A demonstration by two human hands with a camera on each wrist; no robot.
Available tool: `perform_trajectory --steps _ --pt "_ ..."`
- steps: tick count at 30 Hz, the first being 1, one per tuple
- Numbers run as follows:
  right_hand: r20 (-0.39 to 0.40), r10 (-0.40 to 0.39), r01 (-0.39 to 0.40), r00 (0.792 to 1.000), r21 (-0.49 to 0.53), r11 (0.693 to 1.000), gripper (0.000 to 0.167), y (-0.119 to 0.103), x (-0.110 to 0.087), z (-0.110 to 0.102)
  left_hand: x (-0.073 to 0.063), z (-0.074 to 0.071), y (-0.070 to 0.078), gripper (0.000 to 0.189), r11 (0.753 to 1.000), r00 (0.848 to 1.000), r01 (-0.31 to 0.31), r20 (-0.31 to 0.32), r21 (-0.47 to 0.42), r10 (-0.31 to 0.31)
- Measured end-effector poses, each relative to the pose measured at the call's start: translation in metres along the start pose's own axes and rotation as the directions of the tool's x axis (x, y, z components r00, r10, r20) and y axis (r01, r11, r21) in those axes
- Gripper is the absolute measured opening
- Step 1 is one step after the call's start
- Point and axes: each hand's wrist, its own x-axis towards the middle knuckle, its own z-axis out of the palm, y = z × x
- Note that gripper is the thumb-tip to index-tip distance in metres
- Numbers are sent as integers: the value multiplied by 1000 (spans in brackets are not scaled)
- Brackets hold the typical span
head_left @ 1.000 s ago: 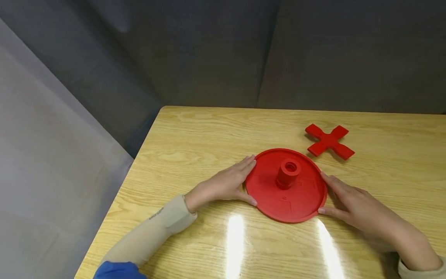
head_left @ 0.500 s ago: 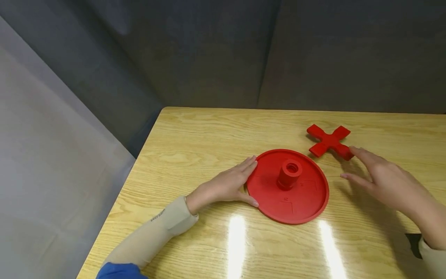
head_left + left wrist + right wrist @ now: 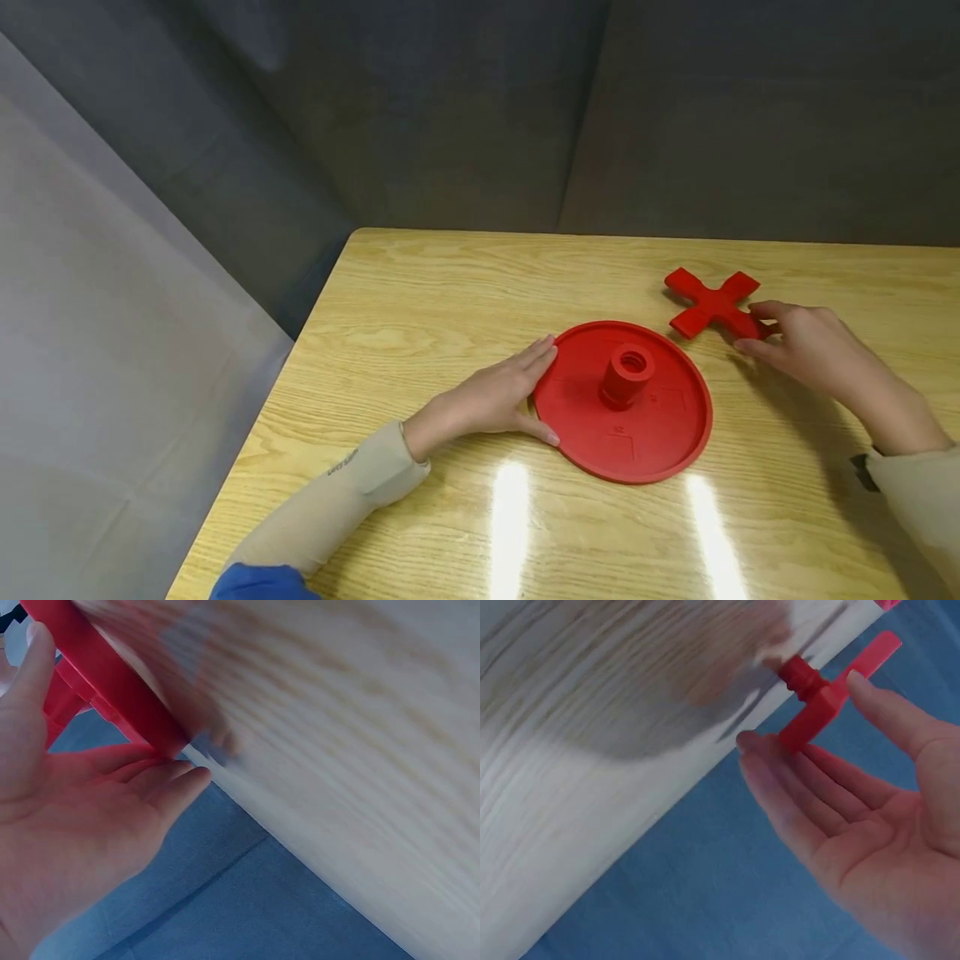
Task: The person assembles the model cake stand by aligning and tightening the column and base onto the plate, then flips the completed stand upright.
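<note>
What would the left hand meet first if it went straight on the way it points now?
The left hand would first meet the red disc, which its fingers appear to touch; after that, probably the red tube.

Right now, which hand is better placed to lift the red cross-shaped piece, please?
Probably the right hand: its thumb and fingers lie on either side of one arm of the red cross-shaped piece. The left hand rests against the left rim of the red disc, away from that piece.
</note>
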Motion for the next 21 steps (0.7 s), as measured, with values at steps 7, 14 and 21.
perform_trajectory --steps 7,14,21 --pt "-51 -6 7 999 23 1000 44 1 5 7 1 1 -1 116 1000 1000 2 1 -8 -2" --pt "-97 -7 9 995 18 1000 35 1 5 9 1 0 0 115 1000 1000 6 4 -5 -6" --pt "-201 -57 58 978 0 998 33 -7 1 3 1 0 0 116 1000 1000 3 0 0 -3"
